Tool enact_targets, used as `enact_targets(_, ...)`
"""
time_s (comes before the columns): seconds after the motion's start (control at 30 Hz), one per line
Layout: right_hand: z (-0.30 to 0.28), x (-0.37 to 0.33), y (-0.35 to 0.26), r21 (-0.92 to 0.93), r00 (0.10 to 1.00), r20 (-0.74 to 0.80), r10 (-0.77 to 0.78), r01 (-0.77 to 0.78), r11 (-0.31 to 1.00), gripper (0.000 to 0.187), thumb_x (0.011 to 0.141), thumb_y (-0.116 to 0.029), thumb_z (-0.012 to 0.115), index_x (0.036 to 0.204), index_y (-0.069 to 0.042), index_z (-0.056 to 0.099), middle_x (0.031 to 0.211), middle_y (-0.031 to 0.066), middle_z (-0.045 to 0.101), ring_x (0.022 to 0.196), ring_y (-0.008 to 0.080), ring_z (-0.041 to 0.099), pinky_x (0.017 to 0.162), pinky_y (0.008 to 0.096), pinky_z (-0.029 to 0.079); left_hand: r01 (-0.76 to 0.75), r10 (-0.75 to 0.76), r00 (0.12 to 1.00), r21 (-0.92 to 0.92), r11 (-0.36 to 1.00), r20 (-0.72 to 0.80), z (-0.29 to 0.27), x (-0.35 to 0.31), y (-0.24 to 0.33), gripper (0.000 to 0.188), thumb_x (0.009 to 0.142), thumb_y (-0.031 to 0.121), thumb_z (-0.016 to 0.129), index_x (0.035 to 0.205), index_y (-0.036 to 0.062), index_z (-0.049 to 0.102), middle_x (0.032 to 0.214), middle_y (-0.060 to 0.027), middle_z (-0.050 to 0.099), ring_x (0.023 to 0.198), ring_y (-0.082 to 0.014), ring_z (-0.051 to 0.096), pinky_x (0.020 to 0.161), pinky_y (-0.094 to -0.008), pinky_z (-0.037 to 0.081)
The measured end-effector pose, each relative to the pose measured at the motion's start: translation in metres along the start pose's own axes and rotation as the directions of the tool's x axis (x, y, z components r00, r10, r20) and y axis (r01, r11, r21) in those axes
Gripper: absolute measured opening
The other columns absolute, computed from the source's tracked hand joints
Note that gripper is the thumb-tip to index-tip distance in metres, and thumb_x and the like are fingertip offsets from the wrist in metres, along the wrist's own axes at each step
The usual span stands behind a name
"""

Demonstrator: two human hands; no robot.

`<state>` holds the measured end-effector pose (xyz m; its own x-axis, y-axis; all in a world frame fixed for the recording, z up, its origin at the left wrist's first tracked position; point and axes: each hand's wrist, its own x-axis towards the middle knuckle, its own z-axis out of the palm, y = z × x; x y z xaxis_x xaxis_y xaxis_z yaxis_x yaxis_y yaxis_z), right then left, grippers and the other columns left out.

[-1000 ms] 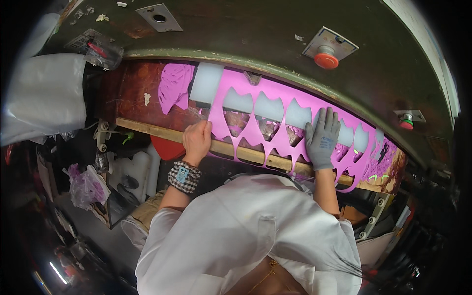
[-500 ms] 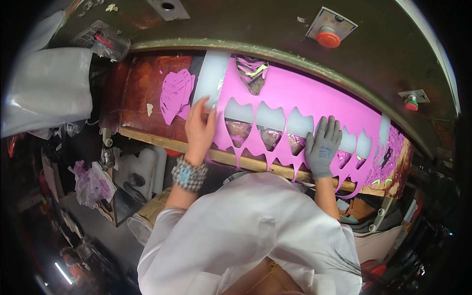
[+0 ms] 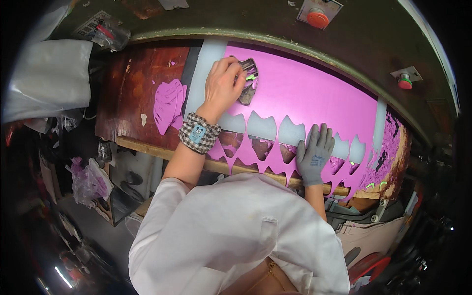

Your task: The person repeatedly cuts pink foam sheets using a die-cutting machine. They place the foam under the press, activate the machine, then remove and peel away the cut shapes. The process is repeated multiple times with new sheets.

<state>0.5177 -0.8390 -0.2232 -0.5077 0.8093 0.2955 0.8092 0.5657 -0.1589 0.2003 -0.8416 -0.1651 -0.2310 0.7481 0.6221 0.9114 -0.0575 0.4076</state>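
Note:
A pink sheet (image 3: 305, 83) lies across a pale cutting board (image 3: 205, 69), with a row of pointed shapes cut out along its near side. Bare, my left hand (image 3: 223, 84) grips the upper left part of a dark metal cutting die (image 3: 249, 91) that stands on the sheet's far left. Scraps of pink and green show inside the die. My right hand (image 3: 315, 155), in a grey glove, lies flat with fingers stretched on the cut-out strip at the sheet's near edge. Left of the board, a small stack of cut pink pieces (image 3: 168, 105) rests on the brown table.
Pink scraps (image 3: 388, 147) are heaped at the table's right end. Beyond the sheet runs a green machine beam (image 3: 275, 29) with a red button (image 3: 317, 18) and a smaller red-and-green one (image 3: 404, 82). A clear cup (image 3: 112, 37) hangs at the far left, above a grey plastic bag (image 3: 49, 78).
My left hand has moved from the sheet's near left edge up to the cutting die and taken hold of it. My gloved right hand stays flat on the strip.

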Motion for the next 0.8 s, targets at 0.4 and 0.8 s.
enact_targets(0.4,-0.009,0.005,-0.007,0.025,1.000,0.005,0.015,-0.015,1.000,0.060,0.088,-0.034,0.055,0.136,-0.001,0.045,0.141,0.0259,0.040,0.132,0.0475,0.033,0.106,0.0594,0.026,0.141,-0.063,0.907,-0.158,0.977,0.417,0.008,0.018,-0.003,0.013,0.080,0.010,0.069,0.090,0.0017,0.069,0.093,-0.0153,0.063,0.083,-0.0342,0.063,0.074,-0.0399,0.051)
enact_targets(0.8,-0.013,0.008,-0.011,0.028,0.999,-0.004,0.031,-0.031,0.999,0.059,0.087,-0.035,0.056,0.134,-0.001,0.047,0.140,0.0256,0.041,0.130,0.0478,0.036,0.105,0.0588,0.027,0.487,-0.505,0.860,-0.400,0.777,0.066,-0.004,0.008,-0.018,0.011,0.089,0.009,0.064,0.091,0.0005,0.069,0.082,-0.0066,0.068,0.072,-0.0140,0.062,0.066,-0.0277,0.050)
